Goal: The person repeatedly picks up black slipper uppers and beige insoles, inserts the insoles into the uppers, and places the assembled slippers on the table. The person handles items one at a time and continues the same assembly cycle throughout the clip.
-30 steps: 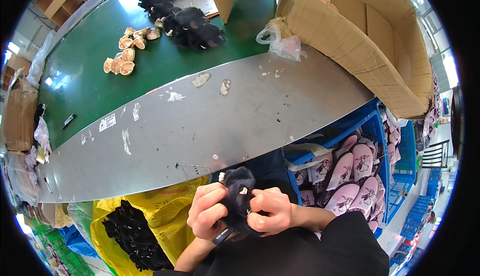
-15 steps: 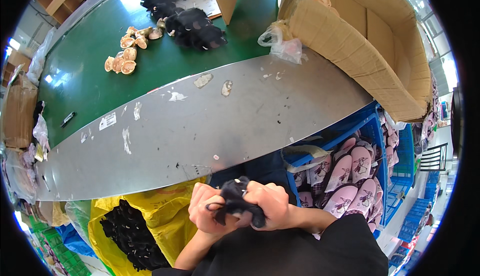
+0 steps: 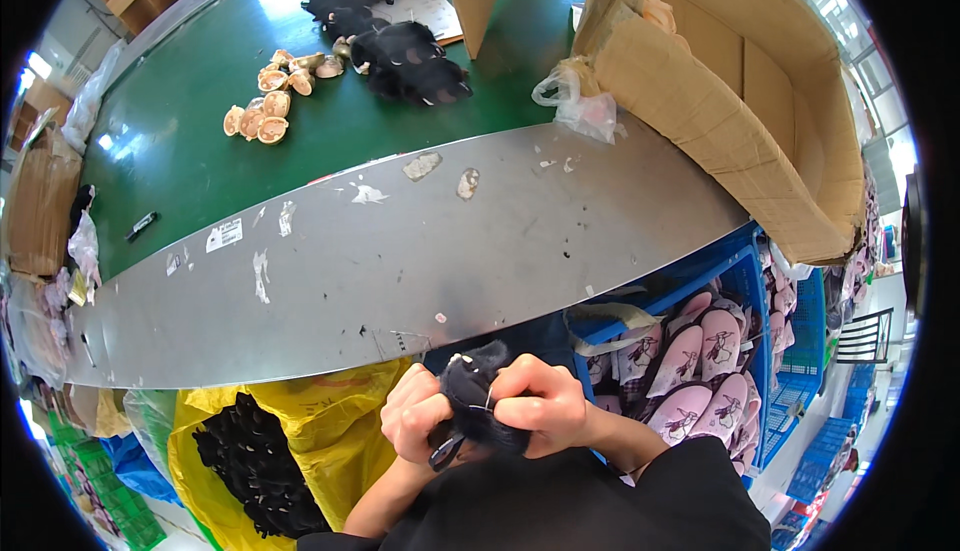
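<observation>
Close to my body, just off the near edge of the table, both hands grip a small black fuzzy plush piece (image 3: pixel 482 383). My left hand (image 3: pixel 412 417) has its fingers curled into a fist at the plush's left side. My right hand (image 3: pixel 543 407) pinches its right side, thumb and fingers pressed together. A thin pale strand crosses the plush by the right fingers, and a dark loop or strip pokes out below, next to the left hand. Small pale bits show near its top. Its underside is hidden by my fingers.
Black plush pieces (image 3: pixel 415 63) and beige rounded shells (image 3: pixel 272 129) lie on the green tabletop (image 3: pixel 190 166). A large cardboard box (image 3: pixel 700 91) stands at the right. Below are a yellow bag (image 3: pixel 335 426) of black pieces and a blue crate (image 3: pixel 757 296) holding pink slippers (image 3: pixel 720 341).
The plush piece has been turned between my hands, so more of it shows above and between them. A dark loop now hangs by the left hand. The view has shifted slightly.
</observation>
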Available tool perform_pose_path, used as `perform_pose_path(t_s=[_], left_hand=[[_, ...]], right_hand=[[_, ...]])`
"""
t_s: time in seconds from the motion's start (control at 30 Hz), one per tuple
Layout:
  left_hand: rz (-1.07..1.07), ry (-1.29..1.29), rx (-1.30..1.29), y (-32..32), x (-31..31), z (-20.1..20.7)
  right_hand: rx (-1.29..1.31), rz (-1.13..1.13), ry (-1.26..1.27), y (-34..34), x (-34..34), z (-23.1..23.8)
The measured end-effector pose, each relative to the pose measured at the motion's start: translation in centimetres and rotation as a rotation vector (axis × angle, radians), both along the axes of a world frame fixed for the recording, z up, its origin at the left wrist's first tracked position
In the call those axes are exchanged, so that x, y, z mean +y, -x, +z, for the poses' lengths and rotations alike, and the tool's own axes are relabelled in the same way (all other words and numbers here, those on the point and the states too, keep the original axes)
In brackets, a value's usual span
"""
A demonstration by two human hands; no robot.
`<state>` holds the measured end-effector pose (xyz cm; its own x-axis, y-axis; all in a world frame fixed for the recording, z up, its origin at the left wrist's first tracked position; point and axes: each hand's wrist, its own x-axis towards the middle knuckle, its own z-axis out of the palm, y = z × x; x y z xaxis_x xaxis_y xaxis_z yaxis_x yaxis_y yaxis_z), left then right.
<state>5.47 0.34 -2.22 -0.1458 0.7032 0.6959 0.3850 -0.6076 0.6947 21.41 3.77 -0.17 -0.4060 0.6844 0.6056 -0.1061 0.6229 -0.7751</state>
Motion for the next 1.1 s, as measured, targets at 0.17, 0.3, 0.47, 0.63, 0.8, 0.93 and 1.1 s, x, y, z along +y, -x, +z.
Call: perform_pose_path(t_s=[0.17,0.3,0.47,0.63,0.8,0.93,1.1], left_hand=[[-0.003,0.04,-0.051,-0.1,-0.8,-1.0],[0.033,0.044,-0.065,-0.2,-0.7,-0.9],[0.049,0.09,0.02,0.1,-1.3,0.0],[-0.001,0.182,0.07,1.7,-1.8,-0.3],[-0.179,0.315,0.193,3.4,0.2,1.5],[-0.366,0.377,0.009,3.6,0.5,1.2],[-0.499,0.55,-0.275,4.5,0.3,1.6]], right_hand=[[-0.14,-0.114,-0.16,-0.1,0.1,-0.2],[-0.15,-0.236,-0.211,0.6,0.0,-0.5],[-0.139,-0.373,-0.246,1.6,-0.6,-0.2],[-0.191,-0.377,-0.142,2.0,-0.7,-0.9],[-0.214,-0.153,0.077,0.8,1.3,-1.4],[-0.148,0.042,0.131,-0.1,2.3,-0.9],[-0.051,0.299,0.347,-0.5,2.4,0.0]])
